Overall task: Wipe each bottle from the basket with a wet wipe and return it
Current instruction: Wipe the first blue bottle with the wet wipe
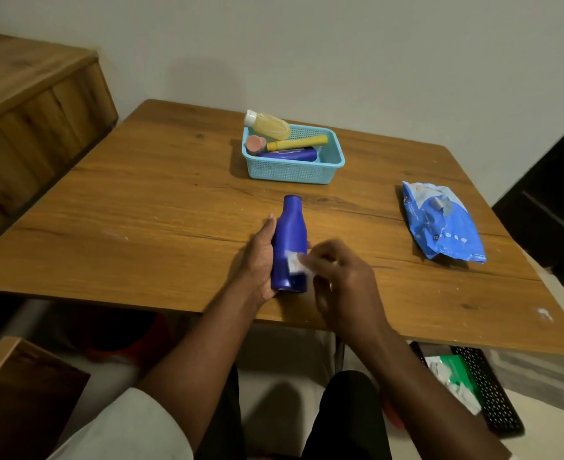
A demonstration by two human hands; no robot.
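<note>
1. The left hand was wrapped round the lower body of a blue bottle, which lay lengthwise just above the table, neck toward twelve o'clock, base toward six.
2. The right hand was closed on a small white wet wipe, pressing it against the bottle's lower side; the hand was blurred, so its fingers could not be told apart.
3. By my judgement the wiping step was in hand for this bottle, with the wipe at the base end and the neck not yet covered.
4. The next move would likely call for turning the bottle in the left hand and carrying the wipe up toward the neck, then laying the bottle back in the basket.
5. The light-blue basket stood at twelve o'clock from the hands, well apart from them.
6. In it lay a second blue bottle, a yellow tube and a pink-capped item; a pale yellow bottle with a white cap leaned over its far left rim.
7. A blue pack of wipes lay flat on the table at about two o'clock from the hands, its flap seemingly open.
</note>
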